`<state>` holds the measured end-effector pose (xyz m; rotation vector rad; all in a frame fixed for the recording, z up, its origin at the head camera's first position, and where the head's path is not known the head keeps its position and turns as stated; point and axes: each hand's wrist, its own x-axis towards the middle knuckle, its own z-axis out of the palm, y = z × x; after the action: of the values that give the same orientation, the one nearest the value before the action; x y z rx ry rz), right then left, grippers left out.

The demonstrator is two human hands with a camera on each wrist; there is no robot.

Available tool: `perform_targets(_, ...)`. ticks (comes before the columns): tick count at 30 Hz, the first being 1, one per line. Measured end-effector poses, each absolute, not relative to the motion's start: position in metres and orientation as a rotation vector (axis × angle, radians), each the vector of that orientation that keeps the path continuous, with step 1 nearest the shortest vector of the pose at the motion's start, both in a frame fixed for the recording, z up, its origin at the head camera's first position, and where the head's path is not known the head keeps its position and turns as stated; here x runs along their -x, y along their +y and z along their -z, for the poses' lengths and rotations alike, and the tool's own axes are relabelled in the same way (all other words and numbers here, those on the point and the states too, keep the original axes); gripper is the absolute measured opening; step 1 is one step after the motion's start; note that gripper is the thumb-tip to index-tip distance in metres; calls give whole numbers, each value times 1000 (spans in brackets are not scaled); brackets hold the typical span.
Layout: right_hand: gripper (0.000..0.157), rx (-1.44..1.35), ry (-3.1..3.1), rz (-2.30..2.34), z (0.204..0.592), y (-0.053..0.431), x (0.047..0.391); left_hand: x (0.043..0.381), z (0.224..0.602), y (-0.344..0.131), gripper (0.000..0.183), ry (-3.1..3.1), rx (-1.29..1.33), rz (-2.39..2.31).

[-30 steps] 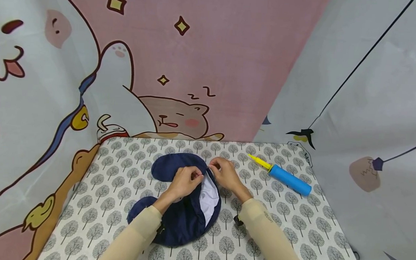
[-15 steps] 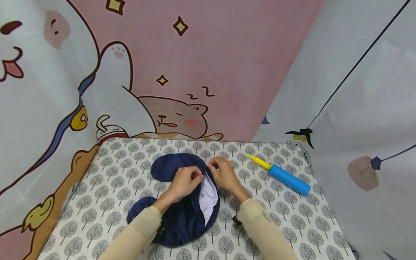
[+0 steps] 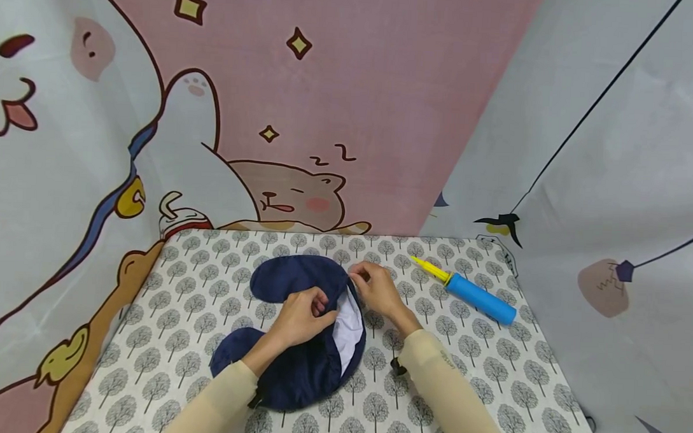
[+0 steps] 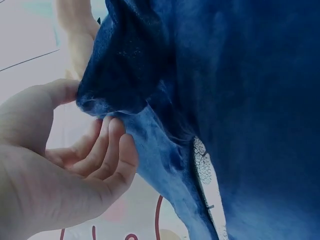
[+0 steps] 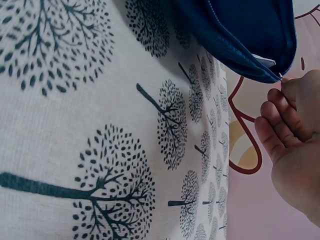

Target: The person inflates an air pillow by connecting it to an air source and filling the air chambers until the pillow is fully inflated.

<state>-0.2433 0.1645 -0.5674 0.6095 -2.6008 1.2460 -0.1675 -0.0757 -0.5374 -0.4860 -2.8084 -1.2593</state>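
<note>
Navy U-shaped neck pillow (image 3: 306, 374): on the tree-print tablecloth (image 3: 377, 405), beneath and between our hands, the gap of its U facing left and its rounded back facing right.
Zip edge (image 5: 218, 22): along the pillow's rounded back; the slit's long axis runs from the pillow's far side toward its near side, bowing outward. White material (image 3: 349, 328) shows through it; lining or filling, we cannot tell.
Key relation: we judge that position along that slit matters most. Our right hand (image 3: 381, 291) is nearer its far end, right at it, with the remaining length of slit on the near side of those fingertips.
Right grip: thumb and fingertip pinch the pillow's corner at the slit's end; whether a zip pull is between them is too small for us to tell.
Left hand (image 3: 300, 317): over the pillow's middle, left of the slit, thumb and bent fingers on either side of a navy fold; whether they grip it, we cannot tell.
Blue-and-yellow hand pump (image 3: 481, 302): right of the pillow, well apart, its yellow nozzle slanting away to the far left.
In the way: nothing covers the white strip, though our left forearm crosses the pillow's near lobe (image 3: 233, 345).
</note>
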Motion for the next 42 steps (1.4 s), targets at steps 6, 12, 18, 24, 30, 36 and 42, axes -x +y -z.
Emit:
perform_targets(6,6,-562,-2628,-1271,569,167,244,160,539,-83,14,-2809,498,1277)
perform_targets(12,6,-573,-2630,-1248,572,168,242,163,542,-93,13,-2783,447,1321)
perform_targets(18,10,-591,-2636,-1211,574,174,237,168,544,-102,13,-2782,428,1305)
perform_targets(24,20,-660,-2637,-1138,566,184,220,170,550,-111,14,-2804,400,1299)
perform_targets(30,20,-759,-2638,-1101,562,188,198,171,556,-114,13,-2836,388,1305)
perform_targets(36,17,-888,-2623,-1099,565,185,182,172,566,-115,13,-2852,401,1263)
perform_targets(42,15,-1038,-2591,-1059,570,174,171,171,571,-116,14,-2853,434,1238)
